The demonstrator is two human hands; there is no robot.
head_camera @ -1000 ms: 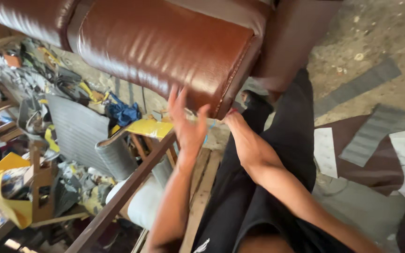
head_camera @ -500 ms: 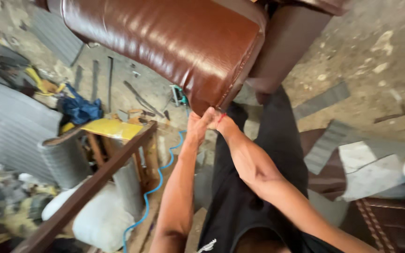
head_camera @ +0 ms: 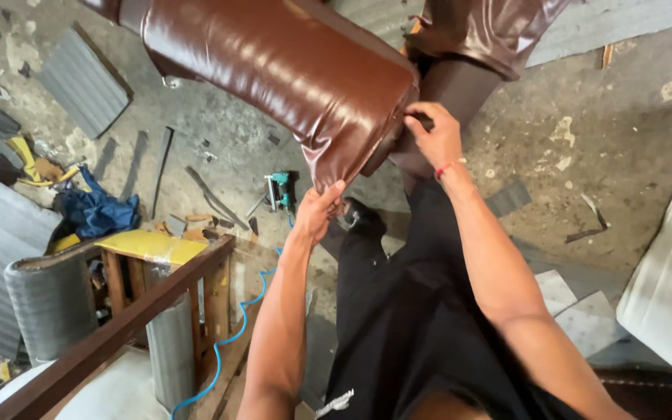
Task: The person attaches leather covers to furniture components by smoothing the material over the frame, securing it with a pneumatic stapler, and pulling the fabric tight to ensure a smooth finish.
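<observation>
— Head view, the piece first?
— Glossy brown leather cushion (head_camera: 289, 74) of a sofa, filling the frame from 11 to 1 o'clock; smooth, bright sheen along the top, loose leather puckered at the lower corner near centre. Darker brown sofa arm (head_camera: 460, 85) just beside it at 1 o'clock.
— Left hand?
— Left hand (head_camera: 319, 210) just below centre, forearm rising from 6 o'clock, fingers pinched shut on the loose leather edge at the cushion's lower corner.
— Right hand?
— Right hand (head_camera: 433, 136) at 1 o'clock from centre, red thread at the wrist, fingers curled on the seam between cushion and sofa arm; gripping or only pressing, cannot tell.
— Around them?
— Teal staple gun (head_camera: 279, 189) on the concrete floor (head_camera: 585, 117) just left of the left hand, blue hose (head_camera: 235, 334) curling down toward 7 o'clock. Wooden frame (head_camera: 110, 327) at 8 o'clock, yellow foam sheet (head_camera: 149, 246) on top, blue cloth (head_camera: 95, 211) at 9 o'clock. Grey corrugated sheet (head_camera: 79, 82) at 10 o'clock.
</observation>
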